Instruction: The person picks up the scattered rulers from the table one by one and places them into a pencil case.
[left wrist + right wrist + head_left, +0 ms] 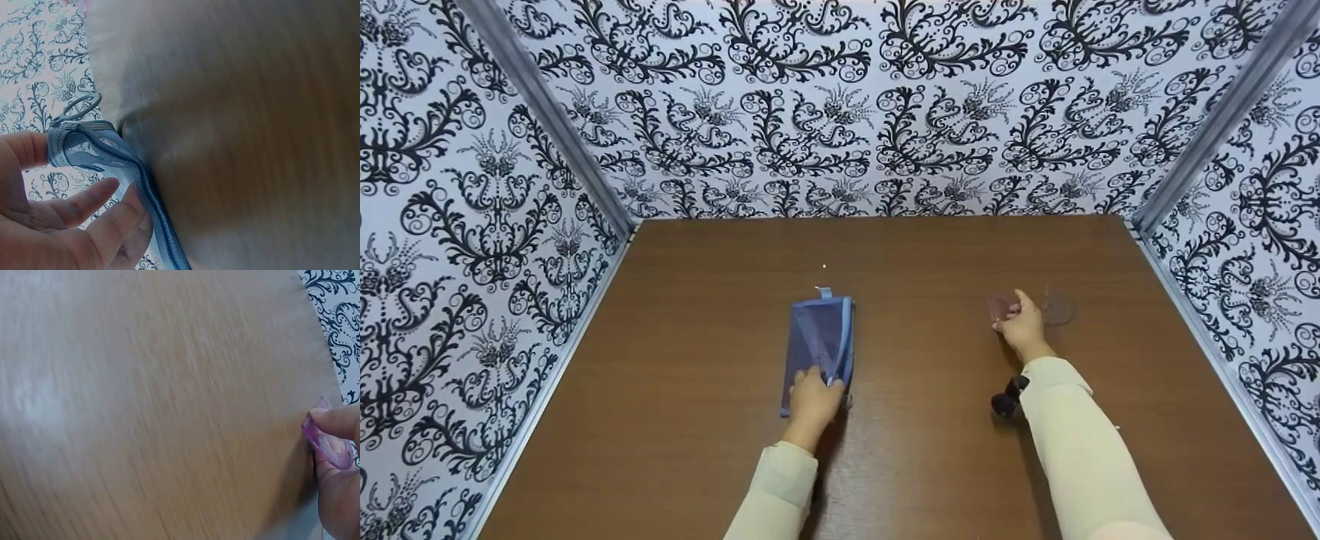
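Note:
A blue mesh zip pouch (817,337) lies left of the middle of the brown table. My left hand (814,397) grips its near end; in the left wrist view the thumb and fingers (107,225) hold the bunched mesh (101,149) beside a zip pull ring (83,106). Farther right, my right hand (1024,326) pinches a see-through purple set square (1000,307) between thumb and fingertips, held tilted over the table. Its purple edge (318,436) shows in the right wrist view, partly hidden by the fingers. Just right of that hand lies a clear, round-edged protractor (1059,308).
The brown wooden table (697,465) is walled at the back and both sides by panels with black scroll patterns (810,112). Grey metal posts (562,120) stand at the back corners. A small white speck (823,266) shows behind the pouch.

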Action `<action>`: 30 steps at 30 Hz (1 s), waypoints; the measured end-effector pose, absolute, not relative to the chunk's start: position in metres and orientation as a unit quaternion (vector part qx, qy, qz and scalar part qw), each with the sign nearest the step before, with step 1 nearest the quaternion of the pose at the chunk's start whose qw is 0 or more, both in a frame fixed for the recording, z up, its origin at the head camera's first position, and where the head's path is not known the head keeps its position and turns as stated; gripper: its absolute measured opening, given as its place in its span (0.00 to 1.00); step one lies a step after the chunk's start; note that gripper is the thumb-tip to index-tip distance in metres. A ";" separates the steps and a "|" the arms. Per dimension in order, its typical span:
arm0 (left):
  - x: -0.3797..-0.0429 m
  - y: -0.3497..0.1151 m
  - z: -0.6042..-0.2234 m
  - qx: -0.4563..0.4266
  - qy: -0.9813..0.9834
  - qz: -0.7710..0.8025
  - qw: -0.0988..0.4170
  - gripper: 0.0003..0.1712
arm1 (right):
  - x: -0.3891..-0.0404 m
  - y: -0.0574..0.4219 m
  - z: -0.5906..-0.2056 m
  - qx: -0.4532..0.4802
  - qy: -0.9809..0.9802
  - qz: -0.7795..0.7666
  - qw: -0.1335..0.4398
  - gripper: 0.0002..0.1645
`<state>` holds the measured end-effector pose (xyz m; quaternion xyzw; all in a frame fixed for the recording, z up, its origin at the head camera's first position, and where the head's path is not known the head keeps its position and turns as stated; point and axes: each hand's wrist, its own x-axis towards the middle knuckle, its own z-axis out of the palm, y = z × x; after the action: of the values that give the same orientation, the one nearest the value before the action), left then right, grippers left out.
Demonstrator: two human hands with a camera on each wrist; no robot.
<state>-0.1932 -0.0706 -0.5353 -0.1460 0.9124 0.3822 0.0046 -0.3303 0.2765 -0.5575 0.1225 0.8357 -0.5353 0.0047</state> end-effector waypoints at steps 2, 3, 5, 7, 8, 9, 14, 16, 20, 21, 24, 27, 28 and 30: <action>-0.194 -0.071 -0.535 -0.145 0.912 0.383 0.003 0.27 | -0.330 0.277 -0.557 0.124 0.828 -0.547 0.011 0.53; -0.194 -0.071 -0.535 -0.146 0.912 0.384 0.003 0.27 | -0.330 0.277 -0.557 0.125 0.824 -0.552 0.013 0.52; -0.193 -0.071 -0.535 -0.148 0.911 0.386 0.007 0.28 | -0.329 0.278 -0.557 0.128 0.818 -0.560 0.018 0.51; -0.193 -0.071 -0.535 -0.149 0.910 0.386 0.009 0.28 | -0.328 0.278 -0.556 0.131 0.811 -0.570 0.020 0.51; -0.193 -0.071 -0.535 -0.149 0.910 0.386 0.009 0.28 | -0.328 0.278 -0.556 0.132 0.807 -0.575 0.020 0.51; -0.193 -0.071 -0.535 -0.149 0.910 0.386 0.009 0.28 | -0.327 0.278 -0.555 0.133 0.805 -0.578 0.019 0.50; -0.193 -0.071 -0.535 -0.143 0.912 0.385 0.003 0.29 | -0.323 0.278 -0.553 0.135 0.806 -0.576 0.009 0.47; -0.193 -0.070 -0.535 -0.142 0.912 0.385 0.002 0.30 | -0.323 0.278 -0.554 0.135 0.808 -0.573 0.004 0.45; -0.192 -0.070 -0.535 -0.139 0.912 0.386 -0.005 0.29 | -0.323 0.279 -0.556 0.136 0.808 -0.573 -0.006 0.41; -0.192 -0.070 -0.535 -0.138 0.912 0.386 -0.008 0.29 | -0.323 0.279 -0.556 0.138 0.807 -0.574 -0.006 0.41; -0.191 -0.071 -0.535 -0.137 0.912 0.386 -0.012 0.28 | -0.322 0.278 -0.554 0.145 0.805 -0.575 -0.009 0.38; -0.192 -0.071 -0.535 -0.136 0.912 0.386 -0.015 0.28 | -0.321 0.277 -0.551 0.155 0.802 -0.577 -0.009 0.37; -0.192 -0.071 -0.535 -0.135 0.912 0.386 -0.016 0.28 | -0.321 0.277 -0.551 0.159 0.800 -0.578 -0.009 0.37; -0.192 -0.071 -0.535 -0.134 0.913 0.384 -0.017 0.28 | -0.322 0.278 -0.552 0.161 0.795 -0.585 -0.011 0.38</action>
<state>-0.1917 -0.0709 -0.5347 -0.1340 0.9133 0.3842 -0.0172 -0.3225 0.2784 -0.5515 0.1606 0.7952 -0.5845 -0.0105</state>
